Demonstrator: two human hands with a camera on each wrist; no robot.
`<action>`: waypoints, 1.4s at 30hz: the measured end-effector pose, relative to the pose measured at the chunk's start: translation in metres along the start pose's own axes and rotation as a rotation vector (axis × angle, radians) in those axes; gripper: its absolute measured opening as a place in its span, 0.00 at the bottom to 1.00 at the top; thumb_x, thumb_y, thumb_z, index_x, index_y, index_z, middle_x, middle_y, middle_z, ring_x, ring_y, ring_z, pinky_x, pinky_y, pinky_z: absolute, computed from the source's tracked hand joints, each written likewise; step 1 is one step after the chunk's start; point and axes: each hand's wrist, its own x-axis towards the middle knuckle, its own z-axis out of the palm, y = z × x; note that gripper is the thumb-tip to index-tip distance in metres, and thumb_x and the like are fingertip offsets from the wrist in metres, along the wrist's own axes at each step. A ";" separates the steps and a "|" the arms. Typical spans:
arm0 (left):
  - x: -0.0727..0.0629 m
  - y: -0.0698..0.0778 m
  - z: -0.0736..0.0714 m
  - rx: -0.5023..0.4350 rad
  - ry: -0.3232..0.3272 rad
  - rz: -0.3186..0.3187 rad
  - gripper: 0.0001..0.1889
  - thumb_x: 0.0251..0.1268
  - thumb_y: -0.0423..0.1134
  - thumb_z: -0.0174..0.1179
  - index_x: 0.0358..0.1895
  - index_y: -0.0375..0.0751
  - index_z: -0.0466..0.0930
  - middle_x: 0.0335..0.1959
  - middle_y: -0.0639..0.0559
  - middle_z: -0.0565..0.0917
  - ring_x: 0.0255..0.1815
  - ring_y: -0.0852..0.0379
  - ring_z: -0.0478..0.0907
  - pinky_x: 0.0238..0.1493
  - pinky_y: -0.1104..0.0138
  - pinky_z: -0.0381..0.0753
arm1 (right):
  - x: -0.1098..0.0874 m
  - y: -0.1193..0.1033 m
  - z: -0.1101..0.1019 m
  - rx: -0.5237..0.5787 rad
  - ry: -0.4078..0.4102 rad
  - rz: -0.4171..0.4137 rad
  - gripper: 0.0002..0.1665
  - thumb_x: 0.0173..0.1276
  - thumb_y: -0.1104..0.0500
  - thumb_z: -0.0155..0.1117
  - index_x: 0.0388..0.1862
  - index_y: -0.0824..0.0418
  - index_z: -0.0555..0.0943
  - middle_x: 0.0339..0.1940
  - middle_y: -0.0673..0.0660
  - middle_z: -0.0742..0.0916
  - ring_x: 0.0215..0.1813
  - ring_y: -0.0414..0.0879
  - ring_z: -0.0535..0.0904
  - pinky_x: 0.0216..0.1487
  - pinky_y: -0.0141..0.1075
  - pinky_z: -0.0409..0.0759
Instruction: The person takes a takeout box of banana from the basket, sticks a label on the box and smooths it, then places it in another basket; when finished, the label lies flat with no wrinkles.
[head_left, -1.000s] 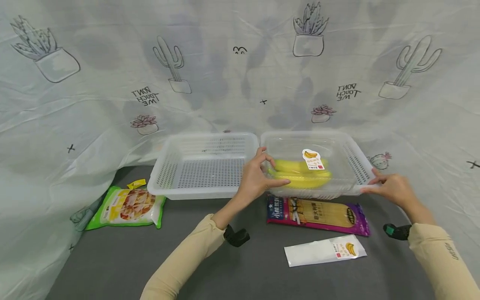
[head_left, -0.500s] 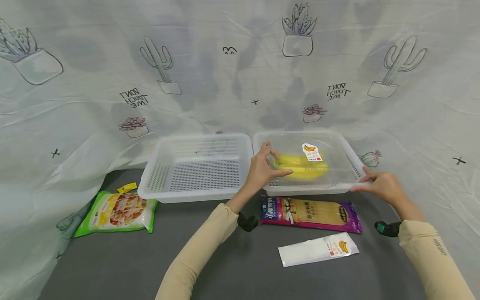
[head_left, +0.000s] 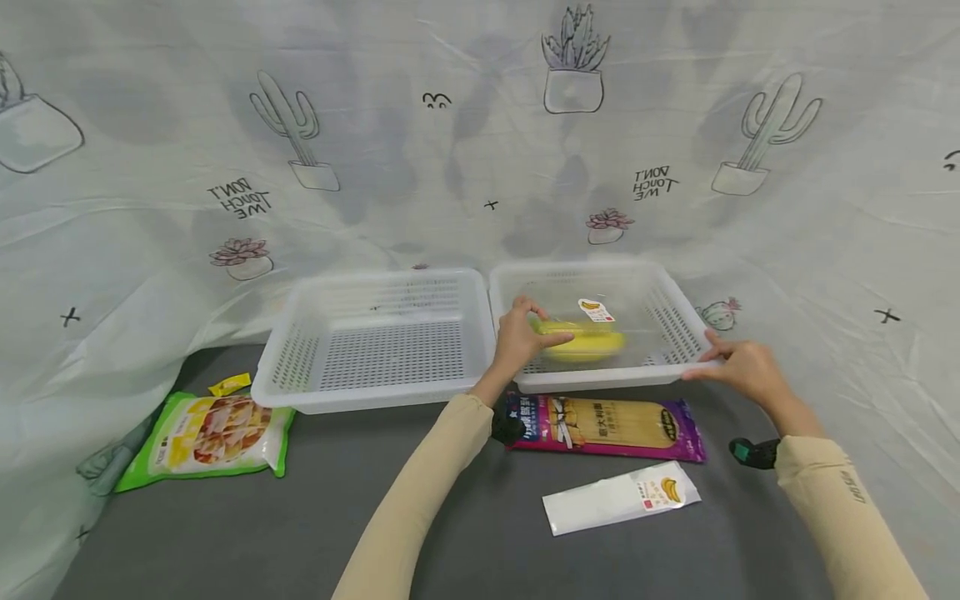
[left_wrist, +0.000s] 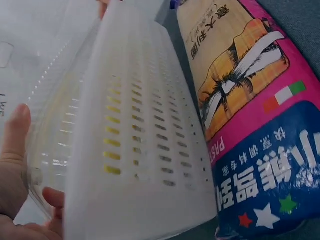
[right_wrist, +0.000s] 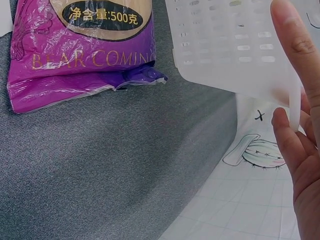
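Observation:
In the head view, my left hand [head_left: 517, 340] holds the left end of a clear plastic box [left_wrist: 46, 150], thumb and fingers spread across it. Yellow bananas [head_left: 585, 345] show through the box, and a banana sticker [head_left: 596, 311] is on its top. The box sits within the right white basket [head_left: 592, 380]; in the left wrist view the basket's slotted wall partly hides it. My right hand [head_left: 742, 371] pinches this basket's front right corner, thumb and fingers at the rim, as the right wrist view also shows.
Left of it stands a second white basket [head_left: 375, 400]. A purple spaghetti packet [head_left: 607, 423] lies in front of the right basket, with a white banana-label sleeve [head_left: 592, 507] nearer. At far left are a green-edged snack bag [head_left: 217, 437] and a small yellow packet [head_left: 230, 383].
The banana box has gone lower into the right basket, with my left hand moving along with it. My right hand stays at the basket corner. The whole head view has shifted, scene sliding left.

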 end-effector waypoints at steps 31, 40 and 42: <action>0.015 -0.004 0.025 0.108 -0.148 -0.276 0.30 0.49 0.40 0.75 0.56 0.36 0.76 0.76 0.39 0.49 0.71 0.38 0.58 0.64 0.55 0.68 | 0.000 0.001 0.002 0.029 0.019 -0.006 0.29 0.40 0.45 0.82 0.28 0.70 0.87 0.61 0.69 0.75 0.16 0.37 0.51 0.15 0.31 0.55; 0.017 -0.013 0.018 0.151 -0.223 -0.271 0.39 0.54 0.39 0.70 0.68 0.36 0.62 0.77 0.39 0.38 0.74 0.39 0.51 0.67 0.51 0.64 | 0.007 -0.007 0.008 0.037 0.007 -0.035 0.30 0.40 0.46 0.83 0.30 0.71 0.87 0.58 0.70 0.77 0.15 0.36 0.52 0.15 0.31 0.56; 0.018 -0.012 0.015 0.160 -0.227 -0.269 0.40 0.55 0.39 0.69 0.70 0.37 0.59 0.78 0.39 0.37 0.74 0.38 0.52 0.66 0.49 0.64 | 0.011 -0.009 0.008 0.030 0.003 -0.041 0.30 0.41 0.46 0.82 0.30 0.71 0.87 0.59 0.70 0.77 0.15 0.36 0.52 0.15 0.31 0.56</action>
